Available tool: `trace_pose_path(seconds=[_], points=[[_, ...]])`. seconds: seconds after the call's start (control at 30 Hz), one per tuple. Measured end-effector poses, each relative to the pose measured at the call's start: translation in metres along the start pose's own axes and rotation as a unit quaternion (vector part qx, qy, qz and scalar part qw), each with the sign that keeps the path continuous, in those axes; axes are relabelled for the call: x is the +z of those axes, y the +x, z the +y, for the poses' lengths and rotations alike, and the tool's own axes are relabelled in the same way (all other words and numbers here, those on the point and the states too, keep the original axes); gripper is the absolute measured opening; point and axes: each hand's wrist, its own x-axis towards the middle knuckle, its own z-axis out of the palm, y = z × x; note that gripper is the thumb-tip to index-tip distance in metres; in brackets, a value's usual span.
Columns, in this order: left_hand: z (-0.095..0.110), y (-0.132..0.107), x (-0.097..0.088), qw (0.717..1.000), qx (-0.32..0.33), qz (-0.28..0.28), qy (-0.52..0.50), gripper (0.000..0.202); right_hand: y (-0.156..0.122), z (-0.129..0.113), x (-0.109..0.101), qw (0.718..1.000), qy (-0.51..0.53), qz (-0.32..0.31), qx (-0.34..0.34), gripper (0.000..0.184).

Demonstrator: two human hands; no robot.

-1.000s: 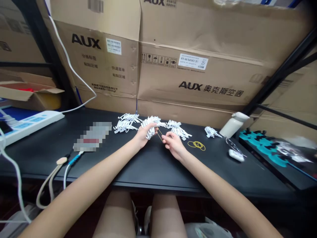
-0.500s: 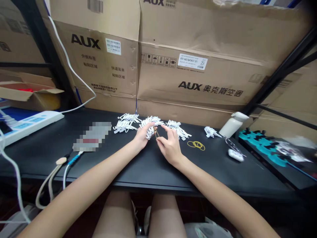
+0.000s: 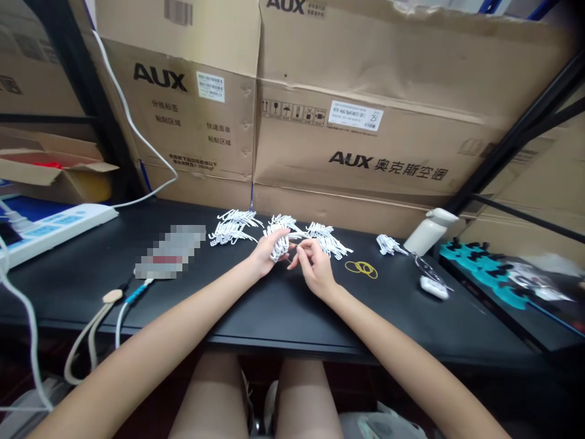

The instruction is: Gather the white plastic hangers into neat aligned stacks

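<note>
My left hand (image 3: 265,253) grips a bunch of small white plastic hooks (image 3: 280,239) just above the black table (image 3: 274,305). My right hand (image 3: 313,265) is close beside it, fingers pinched on a thin yellow rubber band at the bunch; the band is mostly hidden by the fingers. More bundles of white hooks lie behind: one bundle (image 3: 231,227) to the left, another bundle (image 3: 329,239) to the right. Loose yellow rubber bands (image 3: 362,268) lie right of my right hand.
A smaller white hook bundle (image 3: 388,244), a white bottle (image 3: 427,230) on its side and a small white device (image 3: 435,286) lie at the right. A power strip (image 3: 50,227) and cables sit left. Cardboard boxes (image 3: 365,122) wall the back. Teal parts (image 3: 484,268) rest far right.
My right hand moved left from stretching the band away from the bunch to pinching right against it. My left hand keeps its hold on the hooks, barely moving.
</note>
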Motion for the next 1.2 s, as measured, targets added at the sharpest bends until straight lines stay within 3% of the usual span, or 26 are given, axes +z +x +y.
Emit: trace_pose_path(seconds=[0.13, 0.33, 0.53, 0.67, 0.8, 0.9, 0.97, 1.03, 1.2], points=[[0.002, 0.0, 0.001, 1.0, 0.007, -0.006, 0.001, 0.016, 0.006, -0.006, -0.006, 0.999, 0.023, 0.032, 0.035, 0.022], [0.004, -0.004, 0.002, 0.998, -0.001, -0.037, 0.053, 0.018, 0.021, -0.006, -0.036, 0.993, 0.053, 0.096, 0.041, 0.03], [-0.002, -0.005, -0.001, 0.98, -0.063, -0.158, 0.104, 0.018, 0.026, 0.006, -0.044, 0.979, 0.174, 0.029, 0.098, 0.032], [0.0, -0.005, -0.004, 0.97, -0.065, -0.221, 0.078, 0.018, 0.028, 0.004, -0.043, 0.942, 0.294, 0.027, 0.159, 0.033], [0.001, -0.006, -0.006, 0.963, -0.042, -0.247, 0.096, 0.024, 0.028, -0.002, -0.045, 0.868, 0.439, -0.047, 0.226, 0.034], [-0.001, -0.006, -0.005, 0.958, -0.02, -0.263, 0.113, 0.031, 0.028, -0.002, -0.045, 0.834, 0.487, -0.004, 0.261, 0.018], [-0.002, -0.006, -0.005, 0.96, -0.006, -0.255, 0.114, 0.034, 0.029, -0.001, -0.044, 0.836, 0.475, 0.037, 0.271, 0.007], [-0.003, -0.005, -0.004, 0.965, 0.007, -0.238, 0.112, 0.035, 0.029, 0.0, -0.044, 0.854, 0.447, 0.052, 0.261, 0.008], [-0.003, -0.002, -0.005, 0.968, 0.042, -0.209, 0.131, 0.039, 0.024, -0.002, -0.041, 0.942, 0.297, 0.054, 0.144, 0.02]])
